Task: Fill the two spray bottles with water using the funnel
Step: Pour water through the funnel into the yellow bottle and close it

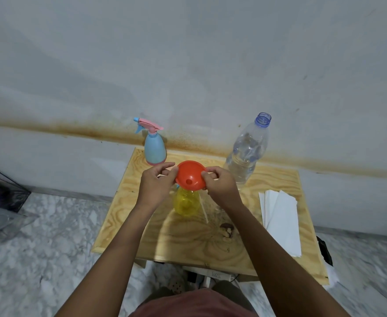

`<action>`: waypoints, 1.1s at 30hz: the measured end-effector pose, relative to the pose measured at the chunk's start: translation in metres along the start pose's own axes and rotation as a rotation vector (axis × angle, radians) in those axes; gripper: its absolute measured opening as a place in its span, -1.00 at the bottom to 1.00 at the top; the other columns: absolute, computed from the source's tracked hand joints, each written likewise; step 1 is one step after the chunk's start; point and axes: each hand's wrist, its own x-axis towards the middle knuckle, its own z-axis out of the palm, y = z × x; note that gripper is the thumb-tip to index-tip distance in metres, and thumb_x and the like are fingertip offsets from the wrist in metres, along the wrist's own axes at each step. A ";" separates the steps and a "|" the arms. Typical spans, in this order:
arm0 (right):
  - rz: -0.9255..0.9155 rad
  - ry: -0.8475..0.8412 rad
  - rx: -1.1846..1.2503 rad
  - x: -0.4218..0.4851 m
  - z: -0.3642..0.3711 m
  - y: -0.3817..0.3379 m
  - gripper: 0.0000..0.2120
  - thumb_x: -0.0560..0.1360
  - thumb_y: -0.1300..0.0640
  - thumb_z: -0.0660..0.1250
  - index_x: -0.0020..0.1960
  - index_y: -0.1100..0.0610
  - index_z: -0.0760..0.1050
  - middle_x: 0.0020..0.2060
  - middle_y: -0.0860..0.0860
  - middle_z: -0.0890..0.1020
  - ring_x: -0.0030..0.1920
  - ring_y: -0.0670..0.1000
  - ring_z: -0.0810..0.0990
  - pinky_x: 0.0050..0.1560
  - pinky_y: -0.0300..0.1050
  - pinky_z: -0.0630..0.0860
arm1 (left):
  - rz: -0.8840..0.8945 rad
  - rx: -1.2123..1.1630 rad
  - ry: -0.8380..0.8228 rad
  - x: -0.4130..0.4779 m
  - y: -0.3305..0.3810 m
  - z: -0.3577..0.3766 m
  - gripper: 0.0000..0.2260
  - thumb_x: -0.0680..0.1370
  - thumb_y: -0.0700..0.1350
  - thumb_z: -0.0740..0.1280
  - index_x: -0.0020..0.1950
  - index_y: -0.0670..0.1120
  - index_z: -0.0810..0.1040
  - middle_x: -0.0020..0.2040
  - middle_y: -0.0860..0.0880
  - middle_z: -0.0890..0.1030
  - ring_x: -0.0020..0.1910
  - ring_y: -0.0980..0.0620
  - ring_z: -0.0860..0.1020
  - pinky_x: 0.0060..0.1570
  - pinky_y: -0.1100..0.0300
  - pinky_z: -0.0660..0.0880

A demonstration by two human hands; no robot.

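Observation:
An orange funnel (190,174) sits on the neck of a yellow see-through spray bottle (187,202) at the middle of the wooden table (178,236). My left hand (157,183) pinches the funnel's left rim and my right hand (220,183) pinches its right rim. A blue spray bottle (154,148) with a pink trigger head stands upright at the table's back left. An uncapped clear water bottle (248,149), partly filled, stands at the back right. A thin white tube (204,209) lies beside the yellow bottle.
Folded white paper sheets (280,221) lie along the table's right side. A small brown scrap (227,229) rests near the middle front. A stained grey wall stands right behind the table. A clear box (2,202) is on the marble floor to the left.

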 end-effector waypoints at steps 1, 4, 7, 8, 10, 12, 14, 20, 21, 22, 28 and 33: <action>-0.008 0.008 -0.002 0.001 0.000 -0.002 -0.91 0.57 0.13 0.33 0.02 0.13 0.58 -0.36 -0.01 0.59 -0.32 -0.01 0.61 -0.18 -0.02 0.61 | -0.008 -0.020 0.004 0.000 -0.001 -0.002 -0.79 0.58 -0.08 0.38 0.18 -0.11 0.65 -0.16 -0.11 0.62 -0.23 0.09 0.68 -0.01 0.07 0.65; -0.008 0.033 0.038 0.004 -0.003 -0.006 -0.94 0.56 0.16 0.33 -0.08 0.07 0.57 -0.40 0.01 0.57 -0.33 0.03 0.60 -0.19 0.06 0.63 | -0.045 -0.056 0.006 0.002 -0.011 -0.008 -0.80 0.65 -0.04 0.26 0.19 -0.01 0.63 -0.11 -0.04 0.61 -0.16 0.07 0.66 -0.03 0.13 0.61; -0.016 0.038 0.046 0.006 -0.006 -0.008 -0.86 0.56 0.15 0.32 -0.15 -0.04 0.53 -0.39 0.05 0.57 -0.31 0.08 0.61 -0.20 0.12 0.63 | -0.087 0.015 -0.085 0.001 -0.028 -0.004 -0.79 0.63 -0.16 0.28 0.17 0.11 0.58 0.01 -0.02 0.58 -0.02 0.01 0.60 -0.07 0.20 0.56; -0.017 0.036 0.037 0.006 -0.006 -0.008 -0.85 0.56 0.15 0.32 -0.15 -0.06 0.52 -0.38 0.06 0.57 -0.31 0.08 0.60 -0.20 0.13 0.62 | -0.084 0.084 -0.145 -0.001 -0.034 -0.001 -0.76 0.61 -0.19 0.31 0.20 0.10 0.56 0.08 -0.02 0.55 0.03 0.02 0.56 -0.10 0.28 0.53; -0.005 0.034 0.017 0.008 -0.006 -0.007 -0.85 0.56 0.15 0.31 -0.15 -0.06 0.52 -0.36 0.05 0.57 -0.31 0.05 0.58 -0.20 0.08 0.60 | -0.018 0.281 -0.227 -0.004 -0.047 0.007 -0.63 0.54 -0.19 0.41 0.33 0.02 0.50 0.18 0.00 0.47 0.13 0.06 0.48 -0.05 0.33 0.45; 0.016 0.022 0.008 0.008 -0.006 -0.007 -0.91 0.56 0.14 0.31 -0.09 0.00 0.56 -0.36 0.01 0.57 -0.32 0.00 0.56 -0.24 0.00 0.57 | 0.084 0.377 -0.248 -0.007 -0.058 0.014 -0.54 0.48 -0.13 0.50 0.35 -0.02 0.49 0.18 0.04 0.48 0.16 0.10 0.44 0.03 0.39 0.37; 0.022 0.015 0.002 0.008 -0.006 -0.006 -0.91 0.55 0.14 0.31 -0.03 0.07 0.59 -0.36 -0.01 0.58 -0.35 -0.04 0.55 -0.26 -0.09 0.53 | 0.113 0.379 -0.230 -0.010 -0.062 0.020 -0.55 0.45 -0.07 0.52 0.31 0.00 0.51 0.16 0.08 0.51 0.14 0.17 0.45 -0.03 0.53 0.32; -0.010 0.002 -0.062 0.007 -0.007 -0.001 -0.86 0.56 0.17 0.31 0.04 0.13 0.62 -0.38 -0.08 0.59 -0.34 -0.25 0.55 -0.25 -0.32 0.44 | 0.137 0.360 -0.183 -0.010 -0.068 0.028 -0.57 0.44 -0.06 0.54 0.26 -0.07 0.53 0.13 0.00 0.60 0.11 0.08 0.53 -0.09 0.40 0.37; -0.013 0.006 -0.059 0.007 -0.008 0.000 -0.86 0.56 0.17 0.31 0.05 0.13 0.62 -0.38 -0.08 0.59 -0.33 -0.23 0.56 -0.24 -0.32 0.44 | 0.142 0.360 -0.185 -0.010 -0.069 0.027 -0.56 0.44 -0.06 0.54 0.27 -0.07 0.53 0.14 -0.01 0.60 0.11 0.08 0.53 -0.08 0.37 0.39; -0.017 0.007 -0.059 0.007 -0.008 0.001 -0.85 0.56 0.17 0.31 0.06 0.13 0.63 -0.37 -0.08 0.60 -0.31 -0.21 0.57 -0.23 -0.33 0.45 | 0.145 0.363 -0.186 -0.010 -0.070 0.027 -0.55 0.44 -0.05 0.54 0.28 -0.07 0.52 0.15 0.00 0.60 0.12 0.08 0.53 -0.06 0.35 0.39; -0.043 -0.021 -0.022 0.006 -0.016 0.000 -0.86 0.56 0.18 0.33 0.07 0.12 0.62 -0.35 -0.06 0.64 -0.32 -0.19 0.62 -0.29 -0.40 0.49 | 0.121 0.361 -0.186 -0.010 -0.072 0.027 -0.51 0.45 -0.02 0.52 0.33 -0.05 0.49 0.21 0.00 0.57 0.17 0.09 0.51 0.04 0.26 0.40; -0.012 -0.016 0.083 0.001 -0.045 0.011 -0.89 0.55 0.23 0.37 0.04 0.06 0.60 -0.17 0.04 0.70 -0.25 0.04 0.70 -0.30 -0.14 0.61 | 0.070 0.344 -0.196 -0.009 -0.073 0.027 -0.46 0.47 0.02 0.50 0.41 -0.01 0.45 0.31 0.04 0.52 0.27 0.11 0.45 0.23 0.14 0.44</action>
